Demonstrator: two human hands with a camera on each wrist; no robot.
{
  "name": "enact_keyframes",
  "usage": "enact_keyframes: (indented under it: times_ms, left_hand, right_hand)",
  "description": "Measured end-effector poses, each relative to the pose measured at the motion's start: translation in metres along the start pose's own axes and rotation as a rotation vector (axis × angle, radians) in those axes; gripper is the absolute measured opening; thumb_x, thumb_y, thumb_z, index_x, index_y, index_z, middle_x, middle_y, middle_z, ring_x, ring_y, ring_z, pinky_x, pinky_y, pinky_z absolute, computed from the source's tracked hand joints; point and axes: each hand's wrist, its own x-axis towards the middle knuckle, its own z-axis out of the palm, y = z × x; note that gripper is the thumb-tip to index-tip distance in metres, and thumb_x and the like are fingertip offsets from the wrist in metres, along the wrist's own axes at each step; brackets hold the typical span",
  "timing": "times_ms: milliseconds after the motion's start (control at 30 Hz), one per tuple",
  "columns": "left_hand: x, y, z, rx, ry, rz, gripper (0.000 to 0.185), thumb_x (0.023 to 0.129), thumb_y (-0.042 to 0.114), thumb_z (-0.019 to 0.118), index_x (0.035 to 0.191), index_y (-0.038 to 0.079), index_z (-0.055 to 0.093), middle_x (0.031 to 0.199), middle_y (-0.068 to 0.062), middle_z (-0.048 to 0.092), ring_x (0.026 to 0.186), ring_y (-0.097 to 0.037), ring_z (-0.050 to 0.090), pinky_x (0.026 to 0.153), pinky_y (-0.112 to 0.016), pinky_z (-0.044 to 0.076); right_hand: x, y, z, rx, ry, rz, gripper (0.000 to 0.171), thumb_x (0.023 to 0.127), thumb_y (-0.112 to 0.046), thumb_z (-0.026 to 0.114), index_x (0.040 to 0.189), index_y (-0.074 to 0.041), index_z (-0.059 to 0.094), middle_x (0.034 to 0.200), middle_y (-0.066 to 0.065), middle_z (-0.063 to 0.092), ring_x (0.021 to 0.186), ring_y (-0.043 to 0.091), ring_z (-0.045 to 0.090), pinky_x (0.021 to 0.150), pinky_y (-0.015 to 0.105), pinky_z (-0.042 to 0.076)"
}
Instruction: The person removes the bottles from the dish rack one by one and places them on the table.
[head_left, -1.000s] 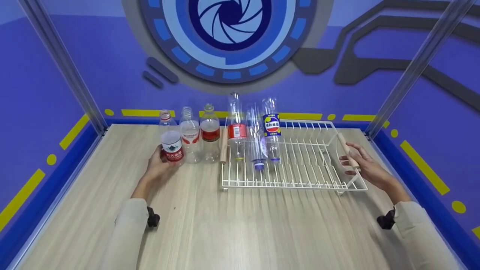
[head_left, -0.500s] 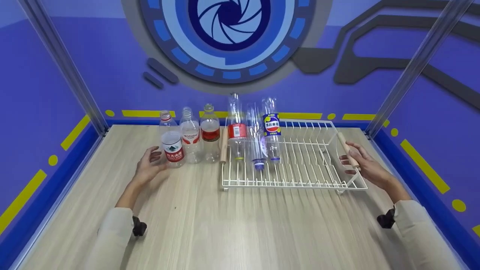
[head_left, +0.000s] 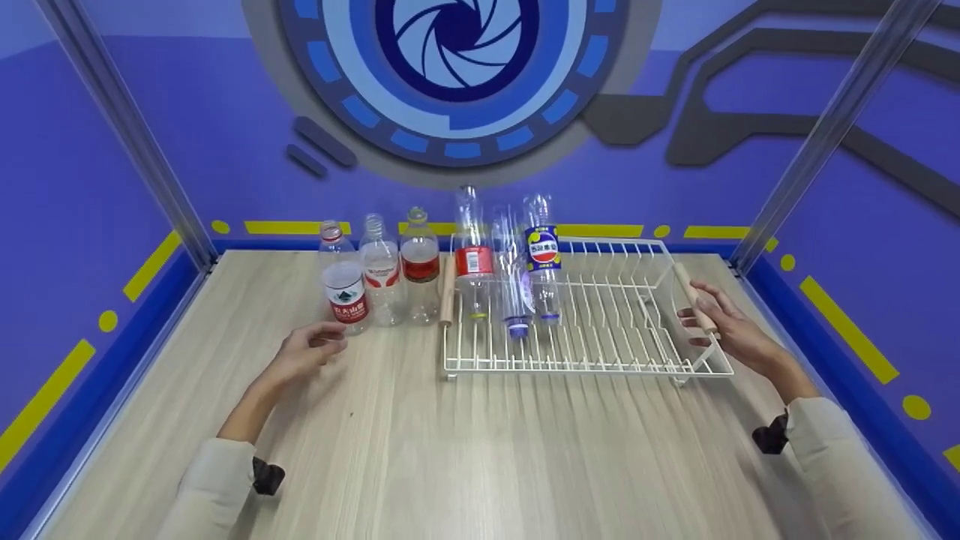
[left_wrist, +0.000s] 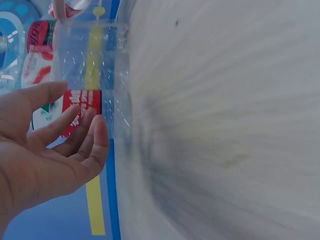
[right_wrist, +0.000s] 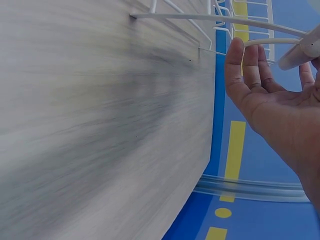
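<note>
My left hand (head_left: 307, 351) is just in front of the leftmost clear plastic bottle (head_left: 345, 289), with a red and white label. Its fingers are loosely bent and hold nothing; the left wrist view shows a gap between thumb and fingers. Two more clear bottles stand upright beside that one: a bottle with red marks (head_left: 382, 277) and a bottle with a dark red label (head_left: 420, 270). On the right, my right hand (head_left: 739, 330) holds the wooden handle (head_left: 696, 298) of a white wire dish rack (head_left: 600, 367), fingers under it and thumb on top.
Three bottles lie tilted in the rack's left part, caps toward me: a red-labelled bottle (head_left: 474, 262), a bottle with a purple cap (head_left: 517, 328) and a blue-labelled bottle (head_left: 544, 247). A second wooden handle (head_left: 448, 292) stands close to the upright bottles. Blue walls enclose the wooden table (head_left: 480, 465).
My left hand has let go of the leftmost bottle, drawn away to the left, then come down in front of it. That bottle stays upright. My right hand stays at the rack handle.
</note>
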Motion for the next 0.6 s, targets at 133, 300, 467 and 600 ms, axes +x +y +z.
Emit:
enact_keyframes:
  times_ms: [133, 300, 467, 600]
  left_hand:
    - [-0.003, 0.014, 0.011, -0.012, -0.069, 0.051, 0.037, 0.103, 0.018, 0.06, 0.135, -0.002, 0.058, 0.127, -0.021, 0.063, 0.109, -0.021, 0.06, 0.087, -0.035, 0.053]
    - [-0.003, 0.029, 0.029, -0.05, -0.172, 0.142, 0.042, 0.103, 0.018, 0.061, 0.139, -0.002, 0.055, 0.125, -0.025, 0.064, 0.103, -0.017, 0.061, 0.084, -0.033, 0.054]
    - [0.0, 0.043, 0.052, -0.069, -0.236, 0.216, 0.053, 0.104, 0.025, 0.061, 0.152, 0.006, 0.045, 0.134, -0.026, 0.06, 0.112, -0.024, 0.062, 0.09, -0.041, 0.055]
    - [0.005, 0.053, 0.07, -0.081, -0.258, 0.221, 0.061, 0.104, 0.032, 0.061, 0.158, 0.016, 0.038, 0.144, -0.024, 0.054, 0.121, -0.031, 0.058, 0.097, -0.051, 0.053]
  right_hand:
    - [0.001, -0.001, 0.001, 0.0, 0.005, 0.005, 0.044, 0.114, -0.031, 0.029, 0.157, -0.026, 0.019, 0.122, -0.001, 0.062, 0.116, 0.014, 0.063, 0.095, 0.036, 0.058]
    - [0.001, 0.0, 0.003, -0.029, 0.01, 0.017, 0.048, 0.113, -0.034, 0.03, 0.159, -0.026, 0.017, 0.125, 0.001, 0.06, 0.117, 0.012, 0.062, 0.096, 0.036, 0.057]
    - [0.002, -0.001, 0.004, -0.057, 0.028, 0.025, 0.049, 0.113, -0.035, 0.031, 0.159, -0.026, 0.017, 0.129, 0.008, 0.057, 0.119, 0.016, 0.061, 0.096, 0.036, 0.057]
    - [0.0, -0.003, 0.003, -0.06, 0.035, 0.012, 0.047, 0.113, -0.033, 0.032, 0.158, -0.027, 0.02, 0.128, 0.007, 0.059, 0.116, 0.013, 0.063, 0.095, 0.035, 0.058]
